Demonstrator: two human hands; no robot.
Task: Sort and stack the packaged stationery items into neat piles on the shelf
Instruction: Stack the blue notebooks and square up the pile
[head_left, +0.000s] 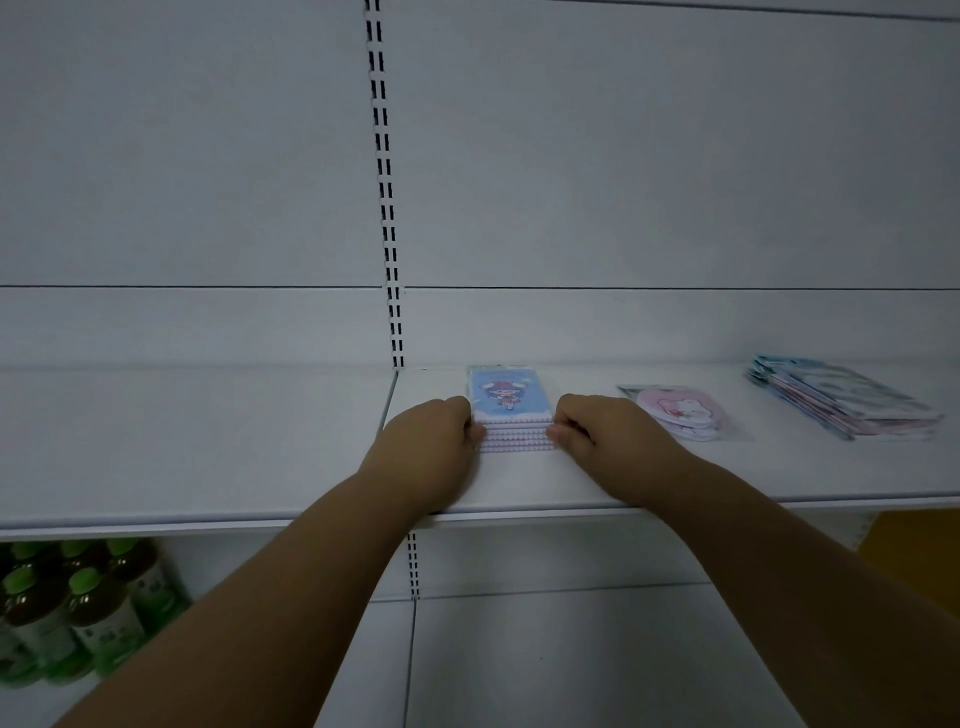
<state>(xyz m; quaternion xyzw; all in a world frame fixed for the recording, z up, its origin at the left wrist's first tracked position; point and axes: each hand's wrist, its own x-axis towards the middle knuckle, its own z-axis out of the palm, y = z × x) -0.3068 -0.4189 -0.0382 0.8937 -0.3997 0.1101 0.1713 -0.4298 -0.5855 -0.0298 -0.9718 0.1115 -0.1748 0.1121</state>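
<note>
A stack of several small spiral notebooks with a blue cartoon cover lies on the white shelf, spiral edges facing me. My left hand grips the stack's left side. My right hand grips its right side, fingers curled on the near corner. To the right lies a small pile of round pink character packets in clear wrap. Farther right sits a pile of flat packaged items in blue and pink.
A slotted upright runs down the white back panel just left of the notebooks. The shelf section to the left is bare white. On the lower shelf at the bottom left stand several green-capped drink bottles. A yellow surface shows at the lower right.
</note>
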